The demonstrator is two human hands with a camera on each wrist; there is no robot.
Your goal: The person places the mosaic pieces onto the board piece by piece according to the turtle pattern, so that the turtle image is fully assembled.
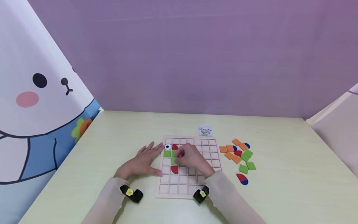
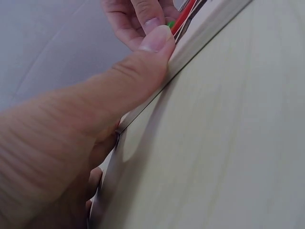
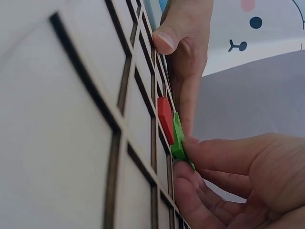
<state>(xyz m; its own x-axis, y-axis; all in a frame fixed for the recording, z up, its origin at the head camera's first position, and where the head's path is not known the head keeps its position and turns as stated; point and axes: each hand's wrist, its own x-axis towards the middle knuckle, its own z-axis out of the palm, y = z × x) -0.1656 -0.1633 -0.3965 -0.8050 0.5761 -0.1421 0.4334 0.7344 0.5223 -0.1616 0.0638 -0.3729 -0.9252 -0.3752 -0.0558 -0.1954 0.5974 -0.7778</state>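
Note:
A wooden grid board (image 1: 179, 196) lies on the table. My left hand (image 1: 142, 161) rests at its left edge with fingers spread, the thumb (image 2: 128, 78) against the rim in the left wrist view. Over the left columns, my right hand (image 1: 190, 157) pinches a green square tile (image 3: 177, 143) at the board's surface; its fingers partly cover the tile. Just beside that tile sits a red rounded piece (image 3: 165, 119). Also in the grid are a white eye tile (image 1: 167, 147), another red piece (image 1: 175, 147) and a green square (image 1: 167, 153).
Right of the board lie loose pieces: several orange tiles (image 1: 236, 159), several green squares (image 1: 243, 169), blue-ended pieces and a red-and-blue pair (image 1: 242, 179). A small picture card (image 1: 205, 130) lies behind the board. A purple partition (image 1: 195, 62) stands at the table's back.

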